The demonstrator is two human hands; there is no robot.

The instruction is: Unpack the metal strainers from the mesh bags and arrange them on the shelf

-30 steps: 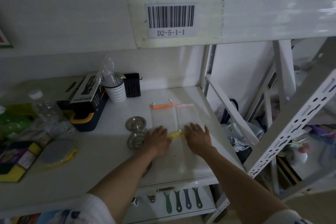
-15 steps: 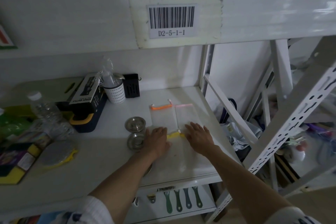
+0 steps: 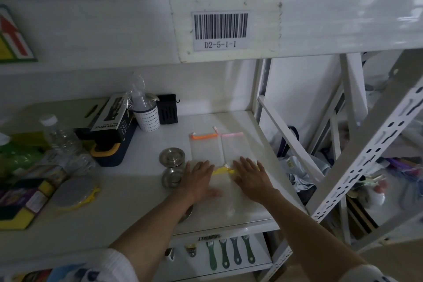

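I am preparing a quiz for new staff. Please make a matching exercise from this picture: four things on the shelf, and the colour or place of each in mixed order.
Things:
1. bag behind the left hand
2. bag behind the right hand
3. bag under both hands
4. two metal strainers

Descriptions:
A. yellow top edge
B. pink top edge
C. left of the left hand
D. orange top edge

Pairs: 1-D, 2-B, 3-A, 4-C

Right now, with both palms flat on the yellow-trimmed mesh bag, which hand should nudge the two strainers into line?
Left, probably. The left hand lies right beside the two metal strainers, which stand just to its left on the shelf. The right hand would have to cross over the left hand and the bag.
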